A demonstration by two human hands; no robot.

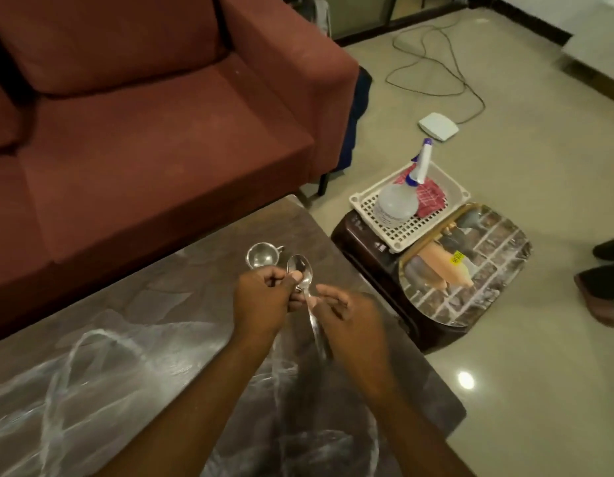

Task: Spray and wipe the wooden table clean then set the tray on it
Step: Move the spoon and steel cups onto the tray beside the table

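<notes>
Spray bottle (423,163) upright beyond bench's (161,304) right edge, nearer right hand (350,315). Grips spoons (300,270) in left hand (260,301); holds right hand loosely open, empty.

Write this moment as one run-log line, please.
left hand: grips spoon | right hand: open beside its handle | steel cup: on wooden table | spray bottle: in basket | tray: beside basket
</notes>
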